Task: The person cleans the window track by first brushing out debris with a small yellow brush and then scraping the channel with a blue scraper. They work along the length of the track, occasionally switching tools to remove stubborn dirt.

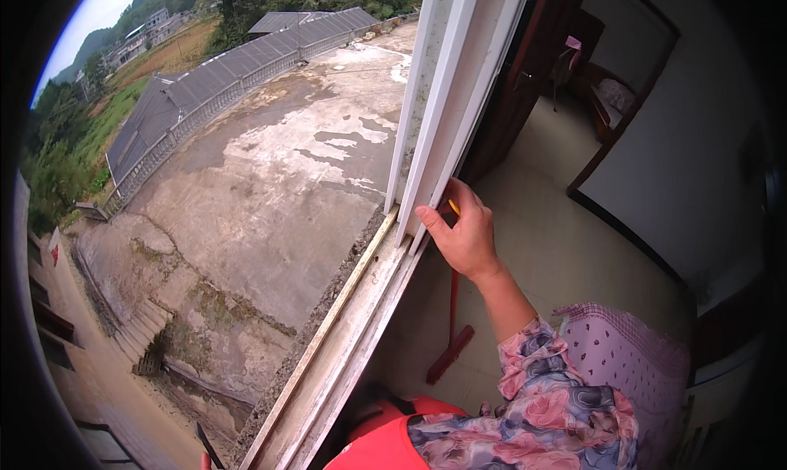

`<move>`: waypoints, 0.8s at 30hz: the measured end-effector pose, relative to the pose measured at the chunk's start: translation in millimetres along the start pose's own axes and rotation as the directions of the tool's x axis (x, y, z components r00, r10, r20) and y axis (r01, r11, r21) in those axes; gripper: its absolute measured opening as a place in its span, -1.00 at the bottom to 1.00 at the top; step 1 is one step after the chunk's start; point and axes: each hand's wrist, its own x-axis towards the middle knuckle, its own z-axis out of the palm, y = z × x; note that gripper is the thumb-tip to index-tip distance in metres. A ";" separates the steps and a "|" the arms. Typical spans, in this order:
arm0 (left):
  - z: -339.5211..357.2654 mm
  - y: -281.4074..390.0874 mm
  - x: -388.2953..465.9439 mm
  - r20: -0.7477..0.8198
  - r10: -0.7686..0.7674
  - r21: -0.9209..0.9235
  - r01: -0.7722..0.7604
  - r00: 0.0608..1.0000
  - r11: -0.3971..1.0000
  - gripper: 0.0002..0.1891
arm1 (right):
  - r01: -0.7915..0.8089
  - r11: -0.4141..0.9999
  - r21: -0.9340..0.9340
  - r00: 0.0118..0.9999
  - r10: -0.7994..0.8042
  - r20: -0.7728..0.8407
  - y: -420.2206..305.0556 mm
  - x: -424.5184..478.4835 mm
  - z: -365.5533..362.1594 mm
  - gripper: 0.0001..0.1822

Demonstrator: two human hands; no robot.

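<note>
My right hand point(464, 233), in a floral sleeve, grips the lower indoor edge of a white sliding window sash point(439, 119). Its thumb lies on the frame and the fingers curl along the edge. A small yellow piece point(454, 207) shows beside the fingers; what it is cannot be made out. Below the sash runs the dirty window track point(344, 328), with crumbs of dirt in it. Only a fingertip of my left hand point(205, 461) appears at the bottom edge, outside the track. Close to it is a thin dark object point(209, 444), mostly cut off.
Indoors, a red broom point(450, 354) stands on the tiled floor, near a pink patterned cloth point(621, 347). A dark door point(522, 76) opens to another room. Outside, a concrete terrace point(276, 224) with a balustrade point(175, 128) and steps point(144, 328) lies below.
</note>
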 end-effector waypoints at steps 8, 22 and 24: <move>49.3 66.9 60.6 0.419 -0.117 -0.209 0.221 0.900 0.953 -0.57 | 0.021 0.990 -0.140 0.999 -0.025 -0.021 -19.3 -8.6 20.7 -0.39; 351.4 148.9 114.9 0.963 0.082 -0.051 -0.125 0.257 0.991 -0.64 | -0.008 0.984 -0.177 0.999 0.015 0.037 -25.5 -18.1 35.7 -0.35; 375.0 150.6 104.4 0.984 0.143 -0.136 -0.079 0.103 0.988 -0.63 | -0.045 0.983 -0.179 0.998 0.053 0.037 -24.4 -16.3 28.3 -0.37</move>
